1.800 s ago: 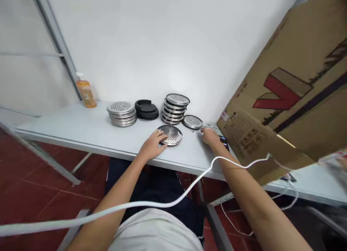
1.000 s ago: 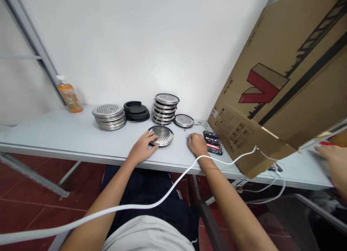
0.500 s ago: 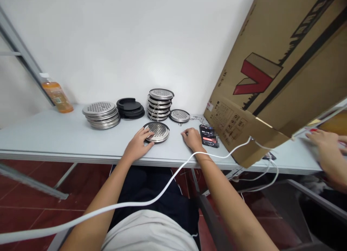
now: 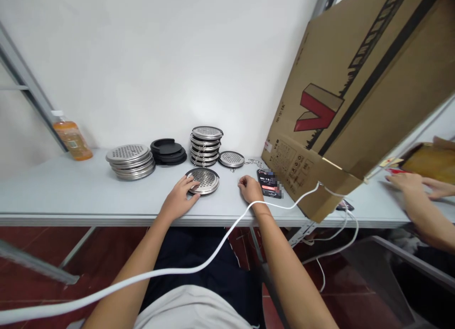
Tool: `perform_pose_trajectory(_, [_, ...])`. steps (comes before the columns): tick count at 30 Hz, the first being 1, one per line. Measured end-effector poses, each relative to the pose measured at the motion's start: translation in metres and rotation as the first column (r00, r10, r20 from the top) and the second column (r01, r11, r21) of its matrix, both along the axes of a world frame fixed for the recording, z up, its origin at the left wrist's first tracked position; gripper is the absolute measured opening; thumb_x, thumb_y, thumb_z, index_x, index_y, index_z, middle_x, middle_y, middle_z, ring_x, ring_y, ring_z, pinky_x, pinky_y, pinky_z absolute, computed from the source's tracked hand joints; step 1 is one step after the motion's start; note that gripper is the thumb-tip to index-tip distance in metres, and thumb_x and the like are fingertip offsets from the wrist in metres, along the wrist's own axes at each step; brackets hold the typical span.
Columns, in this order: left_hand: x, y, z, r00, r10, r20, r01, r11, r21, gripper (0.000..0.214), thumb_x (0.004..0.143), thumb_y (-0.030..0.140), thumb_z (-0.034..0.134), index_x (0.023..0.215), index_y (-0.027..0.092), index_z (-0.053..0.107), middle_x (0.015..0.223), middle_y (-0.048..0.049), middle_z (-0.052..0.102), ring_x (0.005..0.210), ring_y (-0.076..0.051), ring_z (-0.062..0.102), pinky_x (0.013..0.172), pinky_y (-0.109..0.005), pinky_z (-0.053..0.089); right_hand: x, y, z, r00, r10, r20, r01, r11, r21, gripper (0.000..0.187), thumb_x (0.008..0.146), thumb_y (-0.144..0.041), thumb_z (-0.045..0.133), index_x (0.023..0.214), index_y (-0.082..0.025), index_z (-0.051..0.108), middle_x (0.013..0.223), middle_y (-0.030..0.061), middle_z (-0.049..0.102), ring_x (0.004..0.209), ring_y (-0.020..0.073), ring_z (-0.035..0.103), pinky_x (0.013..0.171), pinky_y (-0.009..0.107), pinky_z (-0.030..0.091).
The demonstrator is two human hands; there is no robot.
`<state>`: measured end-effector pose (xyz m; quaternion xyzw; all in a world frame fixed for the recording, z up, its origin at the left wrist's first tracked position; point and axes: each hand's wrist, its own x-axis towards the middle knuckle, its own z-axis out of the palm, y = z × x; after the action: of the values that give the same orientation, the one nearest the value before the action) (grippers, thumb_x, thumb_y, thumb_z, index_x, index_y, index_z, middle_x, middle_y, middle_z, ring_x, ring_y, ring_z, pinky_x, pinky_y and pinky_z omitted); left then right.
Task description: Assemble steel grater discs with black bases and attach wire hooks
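Note:
A round perforated metal plate with a black rim (image 4: 206, 181) lies on the table in front of me. My left hand (image 4: 180, 196) rests on its left side, fingers spread over the holes and thumb stretched along the near edge. To its right, my right hand (image 4: 250, 188) sits on the tabletop with fingertips pinched together. Whatever they hold, if anything, is too small to make out. Behind the plate rises a stack of similar black-rimmed plates (image 4: 205, 146) with little chains hanging down. Beside that stack lies a single plate (image 4: 232, 159), near loose ball chains (image 4: 254, 163).
Left of the stack are black round holders (image 4: 168, 151) and piled bare metal plates (image 4: 130, 160). An orange bottle (image 4: 74, 137) stands far left. A phone (image 4: 269, 183) lies by a large cardboard box (image 4: 302, 144). A white cable (image 4: 199, 267) crosses before me. Another person's hands (image 4: 408, 184) are far right.
The view has shifted slightly, so the table things appear lower and the box further left. My left hand stays on the plate and my right hand stays pinched beside it.

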<state>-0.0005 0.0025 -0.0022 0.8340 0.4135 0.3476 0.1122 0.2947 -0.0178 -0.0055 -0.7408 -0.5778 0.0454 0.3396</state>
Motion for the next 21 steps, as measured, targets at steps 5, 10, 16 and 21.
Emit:
perform_pose_trajectory(5, [0.0,0.001,-0.002,1.0,-0.003,-0.005,0.003,1.0,-0.017,0.044,0.087,0.041,0.058,0.126,0.023,0.063,0.143,-0.0095,0.053,0.142,-0.031,0.036,0.116,-0.049,0.034,0.004,-0.002,-0.005,0.999,0.019,-0.036,-0.019,1.0,0.01,0.021,0.08,-0.014,0.06,0.096,-0.019,0.072,0.091,0.0054,0.074,0.085,0.0186,0.066,0.081,0.028,0.045])
perform_pose_trajectory(10, [-0.002,-0.003,0.004,0.995,0.023,0.1,-0.032,0.996,0.088,0.042,0.087,0.04,0.06,0.125,0.021,0.062,0.139,-0.0109,0.054,0.137,-0.031,0.042,0.114,-0.049,0.036,-0.003,-0.004,-0.001,0.942,0.217,-0.255,-0.157,0.959,0.235,0.013,0.077,-0.022,0.064,0.084,-0.018,0.073,0.083,0.0053,0.074,0.077,0.0179,0.065,0.079,0.03,0.048])
perform_pose_trajectory(16, [0.062,-0.034,0.025,0.941,-0.127,0.313,0.079,0.984,0.162,0.022,0.09,0.027,0.056,0.109,0.023,0.065,0.115,-0.0079,0.063,0.111,-0.023,0.06,0.1,-0.039,0.049,-0.028,-0.002,0.004,0.509,0.484,-0.711,-0.202,0.871,0.448,0.029,0.066,-0.037,0.079,0.086,-0.016,0.071,0.076,0.0028,0.071,0.068,0.015,0.063,0.068,0.028,0.05])
perform_pose_trajectory(21, [0.142,-0.024,0.017,0.825,-0.113,0.554,0.18,0.981,-0.068,0.031,0.086,0.025,0.06,0.116,0.017,0.061,0.116,-0.012,0.064,0.1,-0.021,0.065,0.084,-0.034,0.055,-0.035,-0.009,0.003,0.171,0.5,-0.849,-0.137,0.865,0.482,0.034,0.058,-0.036,0.086,0.08,-0.018,0.068,0.073,0.0005,0.07,0.069,0.0151,0.065,0.069,0.029,0.053])
